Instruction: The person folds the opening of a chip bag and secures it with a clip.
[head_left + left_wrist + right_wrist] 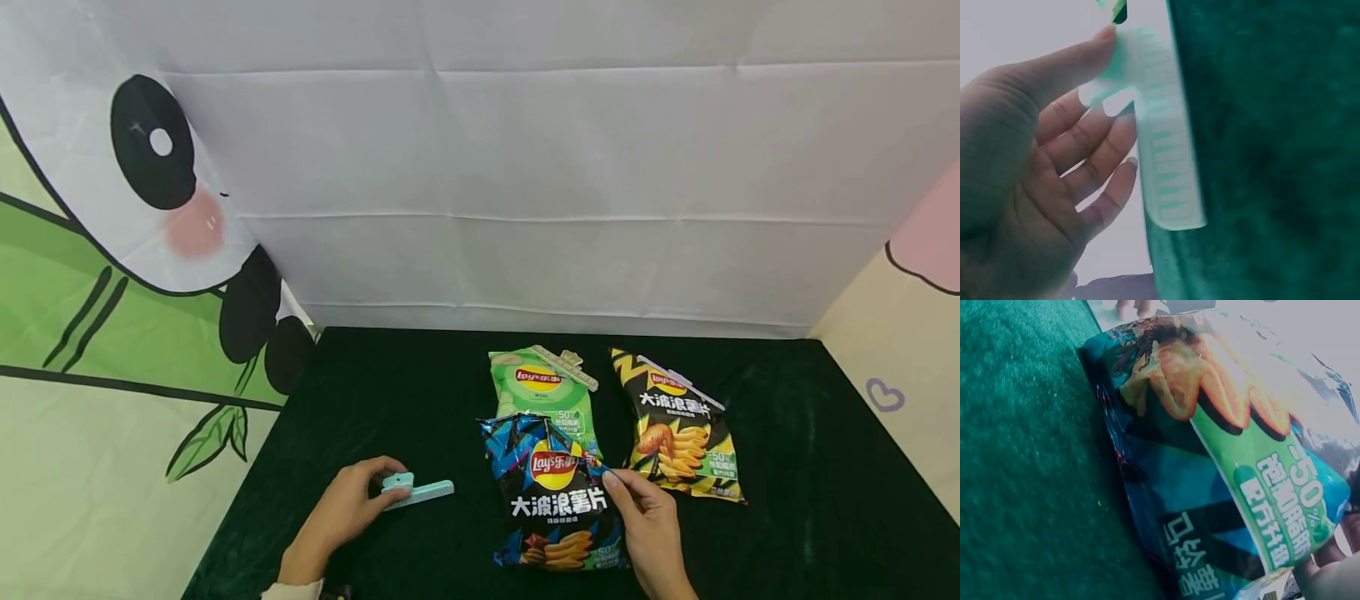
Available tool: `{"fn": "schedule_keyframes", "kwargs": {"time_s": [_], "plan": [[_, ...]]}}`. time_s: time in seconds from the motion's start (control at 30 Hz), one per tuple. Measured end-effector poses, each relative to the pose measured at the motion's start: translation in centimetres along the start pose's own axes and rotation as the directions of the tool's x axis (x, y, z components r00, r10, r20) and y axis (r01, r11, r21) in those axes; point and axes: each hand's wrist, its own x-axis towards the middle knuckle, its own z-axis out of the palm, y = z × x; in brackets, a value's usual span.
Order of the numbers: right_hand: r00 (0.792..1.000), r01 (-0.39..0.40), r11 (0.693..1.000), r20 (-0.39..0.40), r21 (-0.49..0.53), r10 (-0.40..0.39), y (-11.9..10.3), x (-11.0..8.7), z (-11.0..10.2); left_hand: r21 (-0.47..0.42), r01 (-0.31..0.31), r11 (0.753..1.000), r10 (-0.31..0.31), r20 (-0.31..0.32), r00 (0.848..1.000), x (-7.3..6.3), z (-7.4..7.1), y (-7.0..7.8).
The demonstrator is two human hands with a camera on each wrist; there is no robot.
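In the head view my left hand [347,507] pinches a pale turquoise bag clip [429,492] between thumb and fingers, low over the dark cloth. The left wrist view shows the clip's long ridged bar [1169,150] pointing away from the palm. My right hand [651,518] grips the upper right edge of a blue and black chip bag [558,527], with the thumb on its front. That bag's printed face fills much of the right wrist view, and no clip shows on it. It overlaps the lower part of a green chip bag [517,392].
A cream clip [564,367] sits across the green bag's top right corner. To the right lies a black and yellow chip bag [678,446] with a pale lilac clip [678,382] along its top. Dark green cloth [817,467] covers the table; a white curtain [525,167] hangs behind.
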Motion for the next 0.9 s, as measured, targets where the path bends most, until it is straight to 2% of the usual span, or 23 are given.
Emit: {"fn": "schedule_keyframes", "kwargs": {"time_s": [0.1,0.2,0.3,0.47,0.57,0.67,0.73,0.77,0.83,0.9], "plan": [[1.0,0.001,1.0,0.017,-0.006,0.0,-0.1,0.0,-0.1,0.029,-0.025,0.999,0.028,-0.102,0.994,0.0,-0.5,0.9],[0.999,0.001,1.0,0.042,-0.019,0.0,-0.2,0.0,-0.3,0.086,-0.094,0.992,0.112,-0.233,0.966,0.2,-1.2,2.4],[0.998,0.007,1.0,0.066,-0.03,-0.005,-0.3,-0.1,-0.4,0.172,-0.189,0.967,0.238,-0.334,0.912,0.8,-2.3,4.5],[0.997,0.002,0.999,0.077,-0.035,0.001,-0.4,0.0,-0.5,0.294,-0.33,0.897,0.433,-0.435,0.789,2.0,-4.0,8.5],[0.997,-0.004,1.0,0.083,-0.023,0.006,-0.3,-0.1,-0.5,0.323,-0.436,0.84,0.541,-0.442,0.715,2.7,-4.8,11.1],[0.996,-0.009,1.0,0.084,0.002,0.008,-0.1,-0.2,-0.5,0.341,-0.557,0.757,0.653,-0.42,0.63,3.2,-5.4,13.7],[0.997,0.001,1.0,0.082,0.017,-0.002,-0.1,-0.3,-0.4,0.349,-0.619,0.704,0.71,-0.39,0.586,3.4,-5.7,15.3],[0.997,0.007,1.0,0.079,0.025,-0.009,-0.1,-0.3,-0.4,0.352,-0.646,0.678,0.734,-0.367,0.571,3.5,-5.8,16.1],[0.996,0.023,0.999,0.081,0.034,-0.025,-0.1,-0.4,-0.3,0.347,-0.691,0.634,0.773,-0.3,0.558,3.6,-5.9,17.7],[0.996,0.027,0.999,0.085,0.037,-0.03,-0.1,-0.4,-0.3,0.336,-0.723,0.604,0.796,-0.209,0.568,3.7,-6.0,19.2]]}}
